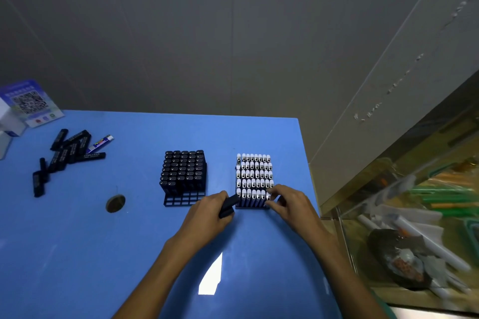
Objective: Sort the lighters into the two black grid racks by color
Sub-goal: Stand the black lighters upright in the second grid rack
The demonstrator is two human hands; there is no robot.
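Blue counter (129, 241) under a grey wall: the left hand (210, 211) grips a black plastic lighter (229, 205), and the right hand (287, 202) pinches a white-capped lighter (268, 196) at the near corner of the right black grid rack (252, 206). Best seat it upright before letting go. Left of that rack stands the black-filled grid rack (181, 201); far left lie loose black lighters (64, 155).

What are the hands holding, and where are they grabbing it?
The left hand grips black lighters round their lower ends. The right hand pinches the top of a white-capped lighter in the rack.
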